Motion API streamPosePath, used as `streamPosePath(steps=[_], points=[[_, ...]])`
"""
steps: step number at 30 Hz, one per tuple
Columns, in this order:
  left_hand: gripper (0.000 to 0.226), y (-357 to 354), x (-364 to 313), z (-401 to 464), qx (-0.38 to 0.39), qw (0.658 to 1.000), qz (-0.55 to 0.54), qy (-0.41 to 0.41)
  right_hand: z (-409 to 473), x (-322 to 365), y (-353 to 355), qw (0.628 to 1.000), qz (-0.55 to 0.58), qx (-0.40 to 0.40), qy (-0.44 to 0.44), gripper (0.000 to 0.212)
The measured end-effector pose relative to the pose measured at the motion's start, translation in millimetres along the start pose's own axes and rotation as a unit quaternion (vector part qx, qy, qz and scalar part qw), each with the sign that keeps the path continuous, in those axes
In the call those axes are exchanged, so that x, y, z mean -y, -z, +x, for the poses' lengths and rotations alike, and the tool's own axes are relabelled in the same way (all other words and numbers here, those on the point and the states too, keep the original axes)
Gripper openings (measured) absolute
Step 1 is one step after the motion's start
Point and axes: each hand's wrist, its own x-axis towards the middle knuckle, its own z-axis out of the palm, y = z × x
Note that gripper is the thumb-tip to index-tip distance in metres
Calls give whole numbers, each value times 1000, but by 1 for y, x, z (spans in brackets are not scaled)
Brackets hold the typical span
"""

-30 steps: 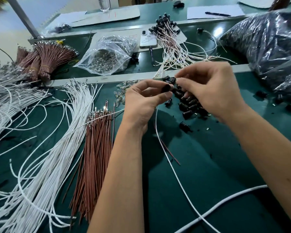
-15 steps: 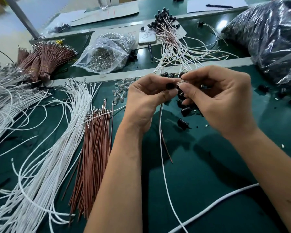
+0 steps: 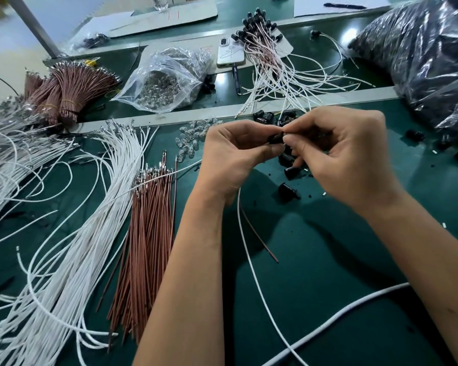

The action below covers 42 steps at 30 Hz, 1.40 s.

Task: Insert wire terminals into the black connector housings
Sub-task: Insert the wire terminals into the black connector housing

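Observation:
My left hand pinches a small black connector housing between thumb and fingers above the green table. My right hand meets it from the right, fingertips pinched at the housing's end; what they pinch is hidden. A white wire and a brown wire hang down from under my hands. Loose black housings lie on the mat just beneath my right hand. A fan of brown wires and a spread of white wires lie to the left.
Small clear bulbs are scattered by my left hand. A clear bag of parts, a phone, finished assemblies and bundled brown wires lie at the back. Dark plastic bags fill the right. A thick white cable crosses near me.
My right hand left the pile of housings and closed in on the housing in my left hand. Both hands drew slightly toward me; the hanging wires swung.

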Motion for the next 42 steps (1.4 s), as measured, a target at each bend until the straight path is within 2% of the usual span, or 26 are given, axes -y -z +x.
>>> streamPosePath(steps=[9, 15, 20, 26, 30, 33, 38, 42], points=[[24, 1, -2, -1, -12, 999, 38, 20, 1, -7, 4, 994, 69, 32, -75, 5], [30, -5, -1, 0, 11, 996, 82, -12, 3, -11, 10, 992, 60, 71, -84, 3], [30, -6, 0, -2, 35, 993, 105, -30, 5, -14, 16, 976, 133, 114, -129, 9], [26, -8, 3, -1, 13, 990, 135, -43, 1, -13, 4, 961, 181, 74, -196, 12], [25, -8, 3, 0, -6, 993, 109, -39, 2, -9, 3, 928, 275, 44, -249, 2], [26, -7, 1, 0, -15, 995, 93, -29, 3, -9, 7, 893, 342, 41, -289, 15], [24, -10, 1, -1, -18, 995, 100, -18, 1, -10, 6, 905, 314, 33, -285, 11], [20, -11, 1, -2, -18, 994, 107, -10, -1, -11, 2, 925, 277, 29, -259, 16]])
